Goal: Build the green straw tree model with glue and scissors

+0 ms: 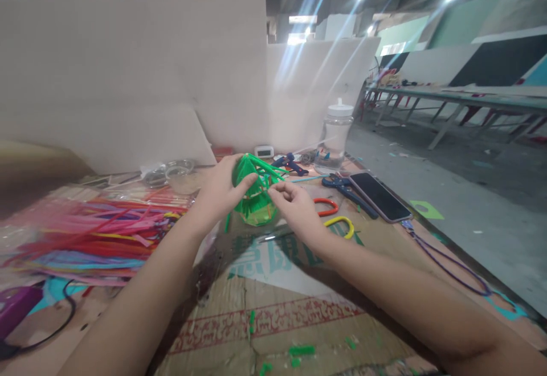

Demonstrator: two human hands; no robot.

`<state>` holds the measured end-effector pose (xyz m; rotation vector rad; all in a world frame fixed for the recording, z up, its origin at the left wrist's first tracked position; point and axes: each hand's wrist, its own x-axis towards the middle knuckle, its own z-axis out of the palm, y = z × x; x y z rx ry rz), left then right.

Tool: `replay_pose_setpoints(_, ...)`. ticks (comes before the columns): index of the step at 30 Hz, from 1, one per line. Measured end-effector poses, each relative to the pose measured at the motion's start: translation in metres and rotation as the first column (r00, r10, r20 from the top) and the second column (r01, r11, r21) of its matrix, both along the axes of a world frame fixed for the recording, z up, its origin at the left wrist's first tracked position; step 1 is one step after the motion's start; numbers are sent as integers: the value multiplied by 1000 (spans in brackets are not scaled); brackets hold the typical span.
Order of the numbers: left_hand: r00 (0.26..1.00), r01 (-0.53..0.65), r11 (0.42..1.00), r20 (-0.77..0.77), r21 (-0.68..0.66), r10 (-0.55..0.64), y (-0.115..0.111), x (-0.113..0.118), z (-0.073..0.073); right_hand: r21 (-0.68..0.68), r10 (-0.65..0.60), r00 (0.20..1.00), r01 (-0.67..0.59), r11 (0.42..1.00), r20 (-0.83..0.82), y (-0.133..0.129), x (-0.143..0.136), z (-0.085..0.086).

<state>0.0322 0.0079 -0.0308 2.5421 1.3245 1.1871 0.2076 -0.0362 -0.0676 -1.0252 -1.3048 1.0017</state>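
Note:
A green cone-shaped craft piece (258, 212) made of strips stands over the cardboard (273, 285) in front of me. My left hand (226, 185) is wrapped round its left side, thumb across the front. At its right side my right hand (293, 202) has thumb and fingertips pinched together by the green strips; what lies between them is too small to make out. Scissors with an orange handle loop (327, 207) and a yellow handle loop (347, 227) lie partly under my right hand and wrist.
Pink, red and blue strips (115, 231) lie in plastic at left. On the right are a phone (380, 195), dark pliers (352, 195) and a purple cord (448, 262). A water bottle (337, 137) stands behind, near a small white clock (264, 152). Green scraps (301, 351) lie in front.

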Motion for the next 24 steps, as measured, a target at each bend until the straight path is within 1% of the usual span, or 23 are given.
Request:
replay_pose_setpoints(3,999,34,998,32,-53,-33,2,-5,0,132,-130,989,120,984,69,11,21,10)
replay_pose_setpoints(5,997,67,994,39,-81,-64,1,-7,1,182,-195,951,153,971,242,26,45,17)
replay_pose_setpoints(6,996,81,993,40,-91,-78,1,-7,1,188,-199,900,134,973,387,34,57,20)
replay_pose_setpoints(7,995,94,991,43,-99,-90,1,-7,1,169,-191,831,119,978,522,43,68,21)
replay_pose_setpoints(8,994,107,988,45,-107,-103,0,-7,2,117,-151,748,97,988,647,50,78,20)
replay_pose_setpoints(9,992,119,987,46,-112,-115,0,-7,2,69,-99,665,72,995,740,55,86,18)
replay_pose_setpoints(10,991,129,985,47,-114,-124,0,-7,2,42,-72,620,62,997,781,59,91,15)
replay_pose_setpoints(11,990,137,984,48,-116,-133,0,-7,3,20,-47,585,53,998,810,61,93,12)
replay_pose_setpoints(12,989,145,982,49,-118,-140,0,-7,3,11,-36,568,47,999,822,62,94,9)
replay_pose_setpoints(14,988,152,980,58,-125,-145,-1,-8,4,11,-34,552,44,999,833,62,94,6)
replay_pose_setpoints(17,990,132,979,78,-156,-121,-1,-9,5,31,-59,535,62,998,843,62,94,7)
replay_pose_setpoints(21,988,133,973,103,-187,-115,-1,-10,5,118,-174,539,138,983,824,67,103,12)
replay_pose_setpoints(24,985,157,972,101,-173,-141,1,-10,3,196,-258,574,169,966,777,64,105,16)
